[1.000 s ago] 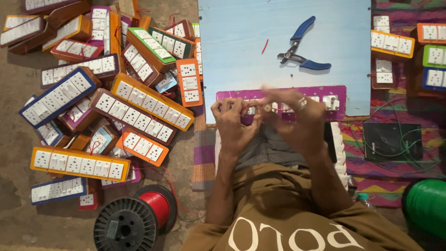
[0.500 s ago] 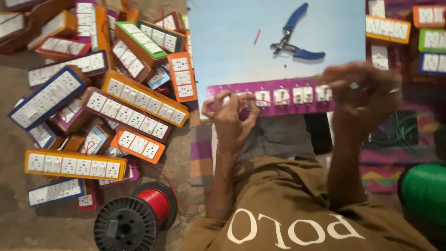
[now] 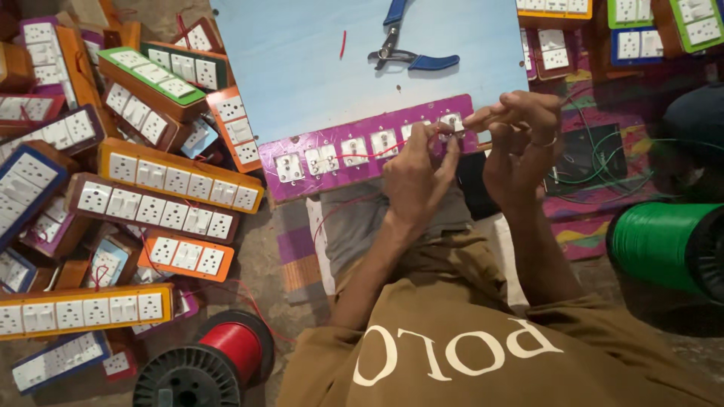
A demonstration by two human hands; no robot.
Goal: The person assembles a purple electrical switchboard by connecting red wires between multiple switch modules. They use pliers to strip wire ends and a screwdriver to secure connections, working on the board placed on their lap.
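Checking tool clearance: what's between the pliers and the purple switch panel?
Head view: only bare light-blue board lies between the blue-handled pliers and the purple switch panel. A short red wire scrap lies off to the left, not in that stretch.

A bare, dusty floor (image 3: 271,249) shows between the goods. A pale blue surface (image 3: 302,68) lies far centre, with blue-handled pliers (image 3: 407,53) resting on it. Left, a heap of switch boards (image 3: 151,181) in orange, purple, green and blue frames covers the floor. Near left stands a red wire spool (image 3: 226,354); at the right edge, a green spool (image 3: 664,245). A patterned mat (image 3: 581,218) in pink and purple spreads right. The light is dim and even.
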